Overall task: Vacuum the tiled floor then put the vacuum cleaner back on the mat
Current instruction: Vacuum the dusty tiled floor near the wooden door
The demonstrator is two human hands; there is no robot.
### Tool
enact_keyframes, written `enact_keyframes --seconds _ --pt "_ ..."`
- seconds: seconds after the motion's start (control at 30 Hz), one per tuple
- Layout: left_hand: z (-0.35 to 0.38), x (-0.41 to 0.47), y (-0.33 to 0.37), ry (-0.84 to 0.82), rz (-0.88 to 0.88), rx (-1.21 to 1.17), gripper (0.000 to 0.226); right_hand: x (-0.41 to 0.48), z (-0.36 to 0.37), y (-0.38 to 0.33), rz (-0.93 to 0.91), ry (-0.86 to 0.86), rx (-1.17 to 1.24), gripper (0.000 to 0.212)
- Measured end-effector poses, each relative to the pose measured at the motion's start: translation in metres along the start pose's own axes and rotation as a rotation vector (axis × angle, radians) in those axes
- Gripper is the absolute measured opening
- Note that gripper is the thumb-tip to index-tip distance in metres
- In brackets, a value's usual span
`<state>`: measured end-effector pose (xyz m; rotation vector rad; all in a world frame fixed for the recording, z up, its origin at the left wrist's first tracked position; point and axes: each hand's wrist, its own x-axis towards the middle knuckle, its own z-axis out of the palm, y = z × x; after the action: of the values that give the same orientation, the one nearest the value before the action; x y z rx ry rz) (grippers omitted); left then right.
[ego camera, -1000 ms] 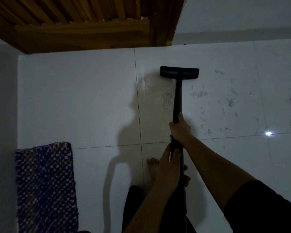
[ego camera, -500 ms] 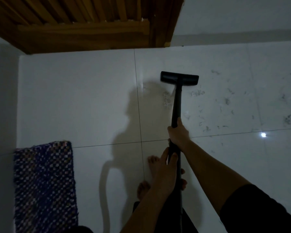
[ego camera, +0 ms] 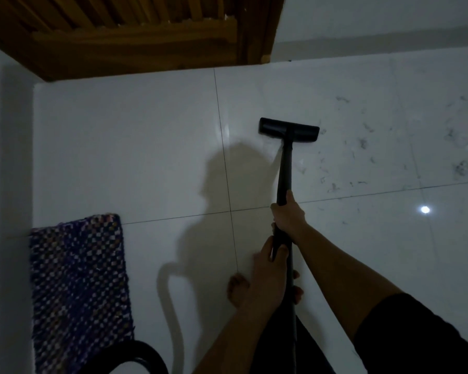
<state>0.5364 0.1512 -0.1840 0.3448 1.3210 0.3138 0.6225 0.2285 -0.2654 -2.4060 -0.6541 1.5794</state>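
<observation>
The right hand [ego camera: 288, 217] is set on the vacuum wand [ego camera: 285, 171], directly ahead of the left hand [ego camera: 268, 268] on the same wand. The floor nozzle [ego camera: 289, 130] is located ahead of the right hand, on the tiled floor [ego camera: 146, 157]. Debris [ego camera: 362, 144] is scattered ahead and right of both hands. The woven mat [ego camera: 79, 287] is laid well left of the left hand.

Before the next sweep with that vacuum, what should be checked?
1. Right hand and left hand grip the wand: ok.
2. Nozzle down on the tiled floor: ok.
3. Floor right of nozzle clean: not ok, hair and dust lie there.
4. Bare foot apart from nozzle: ok.
5. Hose near the mat free of kinks: cannot tell.
</observation>
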Motion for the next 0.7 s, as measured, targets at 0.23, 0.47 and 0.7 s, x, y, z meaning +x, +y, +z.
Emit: enact_keyframes --seconds 0.23,0.47,0.7 --pt "0.003 -0.014 -0.026 0.018 -0.002 0.002 0.035 -0.016 0.004 0.027 0.002 -0.005 -0.015 0.069" --pt "0.012 -0.021 -0.036 0.059 0.008 0.026 0.038 -0.021 -0.001 0.038 -0.008 -0.015 -0.001 0.069" --pt "0.032 -0.035 -0.046 0.077 0.01 -0.006 0.037 -0.03 -0.017 0.052 -0.016 -0.031 -0.003 0.07"
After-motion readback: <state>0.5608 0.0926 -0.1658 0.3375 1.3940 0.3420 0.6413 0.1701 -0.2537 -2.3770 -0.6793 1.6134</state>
